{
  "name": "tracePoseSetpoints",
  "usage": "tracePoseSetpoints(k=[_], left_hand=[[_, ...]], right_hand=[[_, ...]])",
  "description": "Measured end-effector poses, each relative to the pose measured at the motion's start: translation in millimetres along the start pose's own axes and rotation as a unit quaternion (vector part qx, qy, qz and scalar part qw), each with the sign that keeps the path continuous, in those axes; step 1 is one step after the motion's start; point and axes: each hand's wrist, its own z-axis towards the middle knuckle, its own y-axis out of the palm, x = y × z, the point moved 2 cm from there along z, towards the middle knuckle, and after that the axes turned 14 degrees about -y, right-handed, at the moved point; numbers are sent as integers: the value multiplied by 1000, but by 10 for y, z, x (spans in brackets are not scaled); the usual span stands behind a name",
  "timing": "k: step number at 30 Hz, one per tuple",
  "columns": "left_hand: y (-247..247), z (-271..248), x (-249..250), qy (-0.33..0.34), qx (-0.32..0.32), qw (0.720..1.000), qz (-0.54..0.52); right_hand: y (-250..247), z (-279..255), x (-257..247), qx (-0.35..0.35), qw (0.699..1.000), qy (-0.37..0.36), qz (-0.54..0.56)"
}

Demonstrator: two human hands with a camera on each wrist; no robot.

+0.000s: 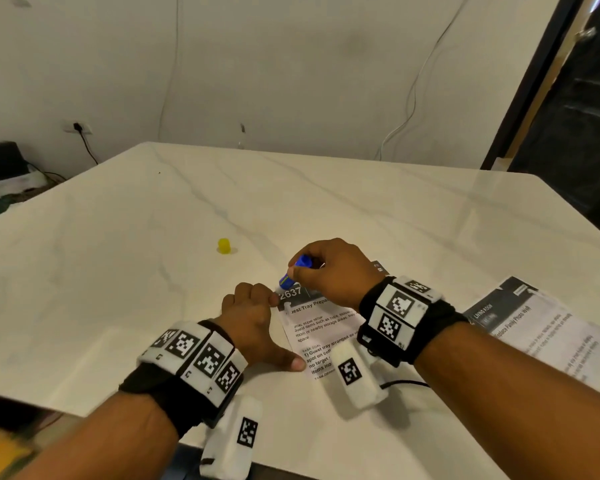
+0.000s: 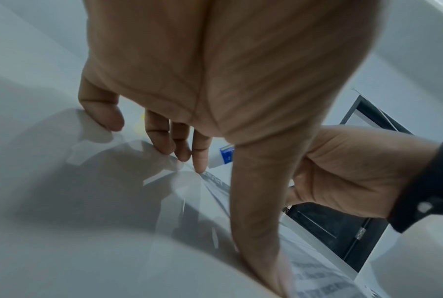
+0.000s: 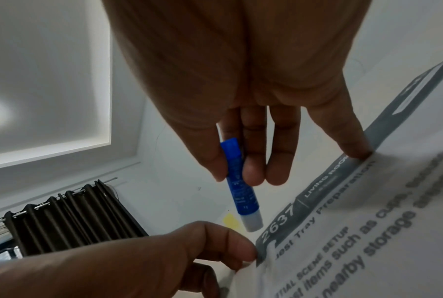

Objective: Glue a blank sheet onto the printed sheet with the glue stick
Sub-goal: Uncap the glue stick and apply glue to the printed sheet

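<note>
Blue plastic glue stick (image 1: 293, 271), pinched in my right hand (image 1: 333, 271), meets the printed white paper sheet's (image 1: 321, 327) top corner; my left hand (image 1: 252, 317) presses its extended fingers (image 1: 273, 299) down, pinning the sheet to the marble worktop (image 1: 361, 209) against sliding.

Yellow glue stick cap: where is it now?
In the head view the yellow cap stands on the marble table, beyond the left hand and left of the glue stick held by the right hand.

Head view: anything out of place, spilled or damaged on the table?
Nothing spilled or torn. The yellow cap stands loose on the table, away from the glue stick in the right hand; the printed sheet lies askew.
</note>
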Motion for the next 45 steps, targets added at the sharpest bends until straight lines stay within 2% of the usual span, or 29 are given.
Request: tracePoseSetpoints(k=[8,12,18,26,33,41,45], left_hand=[[1,-2,7,-22,-3,1000,13],[2,-18,2,-20,2,1000,14],[-1,-19,-5,-21,-4,1000,11],[-1,-14,4,-24,-5,999,20],[-3,-7,5,-27,-7,999,22],[0,4,7,-24,-4,999,20],[-5,12,13,-26,-7,999,29]], right_hand=[[142,61,-31,-13,998,-15,-55],[105,92,13,14,996,-2,-87],[111,50,-40,-10,997,-10,-81],[-77,34,47,14,996,23,-79],[-49,5,23,-32,995,-6,-92],[-423,26,292,2,990,55,-127],[-398,29,249,18,993,47,-102]])
